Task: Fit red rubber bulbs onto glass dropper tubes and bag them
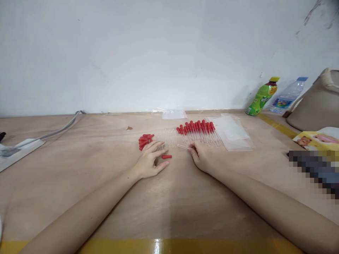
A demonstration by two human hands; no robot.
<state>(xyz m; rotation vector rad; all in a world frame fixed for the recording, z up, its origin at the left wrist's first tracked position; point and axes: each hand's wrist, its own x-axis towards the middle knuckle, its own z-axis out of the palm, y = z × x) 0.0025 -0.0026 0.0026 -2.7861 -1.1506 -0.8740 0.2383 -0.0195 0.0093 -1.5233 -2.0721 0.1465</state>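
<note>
Clear tube (182, 146), pinched in right hand (201, 156)

dropper-bulb pile (143, 140) is lying left | bare dropper tubes (173, 137) are lying centre | capped droppers (199, 127) are lying right (plastic bags (237, 133) farther right)

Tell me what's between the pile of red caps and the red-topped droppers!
In the head view, a row of clear tubes lies there, partly hidden by the left hand.

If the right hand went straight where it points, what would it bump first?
Probably the bare clear tubes: the held tube sticks out ahead of the right hand and would touch first, though depth is hard to judge.
</note>
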